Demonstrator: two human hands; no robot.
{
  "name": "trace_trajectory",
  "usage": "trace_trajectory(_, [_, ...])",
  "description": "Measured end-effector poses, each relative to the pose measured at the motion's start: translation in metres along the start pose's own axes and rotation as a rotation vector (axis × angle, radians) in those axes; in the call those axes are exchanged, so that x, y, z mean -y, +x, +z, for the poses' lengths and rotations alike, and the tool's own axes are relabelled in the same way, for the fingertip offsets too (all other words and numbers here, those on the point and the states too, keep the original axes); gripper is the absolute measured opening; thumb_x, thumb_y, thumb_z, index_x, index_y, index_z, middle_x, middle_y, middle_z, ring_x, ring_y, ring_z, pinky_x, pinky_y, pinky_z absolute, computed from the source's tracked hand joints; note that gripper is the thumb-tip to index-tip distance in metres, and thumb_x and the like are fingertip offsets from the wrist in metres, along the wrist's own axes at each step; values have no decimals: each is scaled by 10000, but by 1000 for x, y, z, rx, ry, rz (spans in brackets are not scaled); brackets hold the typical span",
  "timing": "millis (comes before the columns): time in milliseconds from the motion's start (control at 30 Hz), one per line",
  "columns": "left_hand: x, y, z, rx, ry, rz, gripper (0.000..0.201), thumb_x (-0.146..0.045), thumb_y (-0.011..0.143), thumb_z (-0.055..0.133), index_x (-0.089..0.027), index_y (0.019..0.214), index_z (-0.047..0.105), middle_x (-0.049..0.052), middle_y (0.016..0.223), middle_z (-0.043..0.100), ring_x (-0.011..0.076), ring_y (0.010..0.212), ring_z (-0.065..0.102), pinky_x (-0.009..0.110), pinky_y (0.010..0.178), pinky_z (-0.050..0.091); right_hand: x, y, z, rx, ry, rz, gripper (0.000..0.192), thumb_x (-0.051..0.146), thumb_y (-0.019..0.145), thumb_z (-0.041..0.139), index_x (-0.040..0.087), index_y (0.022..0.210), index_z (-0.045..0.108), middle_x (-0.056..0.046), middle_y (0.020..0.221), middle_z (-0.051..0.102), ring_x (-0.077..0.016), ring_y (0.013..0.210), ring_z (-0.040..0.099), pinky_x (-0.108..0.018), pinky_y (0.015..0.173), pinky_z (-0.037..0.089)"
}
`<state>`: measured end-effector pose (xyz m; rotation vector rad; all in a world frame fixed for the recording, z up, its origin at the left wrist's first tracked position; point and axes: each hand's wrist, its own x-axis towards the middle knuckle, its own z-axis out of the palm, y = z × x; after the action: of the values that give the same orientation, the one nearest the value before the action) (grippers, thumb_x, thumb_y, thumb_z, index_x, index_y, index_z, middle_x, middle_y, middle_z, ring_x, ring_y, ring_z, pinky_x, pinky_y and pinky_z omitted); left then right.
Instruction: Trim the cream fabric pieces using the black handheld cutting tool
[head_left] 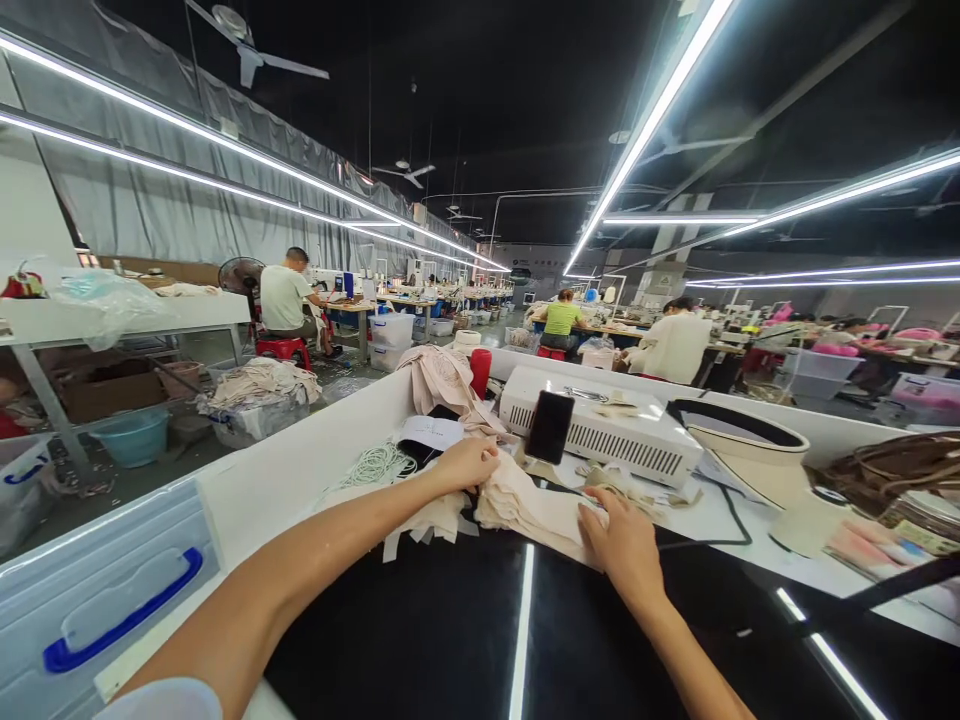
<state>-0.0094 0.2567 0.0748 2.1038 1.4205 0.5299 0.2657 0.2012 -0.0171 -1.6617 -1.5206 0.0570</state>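
Right now a beige fabric piece (525,505) lies at the far edge of the black table (450,640), just in front of a white machine (600,425) with a phone (549,427) leaning on it. Both hands are on the cloth: the left hand (466,464) grips its upper edge with fingers curled over a fold, while the right hand (626,540) presses flat on its near corner, fingers spread and not clenched. Judging by this, the piece is only being taken hold of and pulled out, so the handling looks barely begun (more beige cloth (442,380) is heaped behind, seemingly untouched). Beside the left hand sit a coil of white cord (375,465) and loose strips (420,525). Farther out, a red spool (480,372) stands upright, and seated people (285,298) work at other tables across the hall
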Motion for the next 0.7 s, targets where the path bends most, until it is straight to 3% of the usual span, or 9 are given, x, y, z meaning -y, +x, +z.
trace_trajectory(133, [19, -13, -39, -7, 84, -49, 348, -381, 1049, 663, -164, 1320, 637, 106, 1299, 656, 250, 1094, 686, 446, 928, 611, 15, -16, -10, -16, 50, -99, 285, 370, 967, 605, 206, 1173, 714, -125, 1254, 702, -348, 1251, 618, -601, 1112, 451])
trace_trajectory(267, [42, -42, -69, -15, 212, -80, 351, -379, 1044, 671, -161, 1317, 641, 106, 1316, 650, 265, 1126, 677, 464, 953, 601, 41, -41, -18, 26, 145, -156, 358, 468, 928, 529, 247, 1109, 745, -117, 1189, 726, -346, 1144, 663, -550, 1017, 519])
trace_trajectory(333, [51, -59, -70, 7, 257, -76, 352, -379, 1041, 675, -158, 1313, 642, 103, 1308, 653, 265, 1119, 680, 461, 948, 603, 54, -55, -19, 56, 187, -163, 359, 488, 918, 522, 258, 1067, 755, -109, 1160, 734, -329, 1103, 683, -521, 979, 541])
trace_trajectory(467, [58, -85, -52, 16, 301, -28, 349, -375, 1041, 676, -161, 1314, 641, 107, 1311, 652, 260, 1121, 679, 463, 951, 602, 78, -79, -20, 125, 256, -170, 332, 483, 907, 537, 260, 1009, 762, -104, 1112, 742, -295, 1004, 713, -441, 859, 585])
trace_trajectory(700, [57, -96, -36, -41, 321, 49, 324, -373, 1051, 661, -174, 1306, 648, 109, 1325, 649, 254, 1130, 674, 460, 965, 596, 104, -107, -30, 222, 333, -189, 256, 453, 901, 585, 269, 938, 758, -88, 1065, 749, -263, 903, 733, -374, 760, 594])
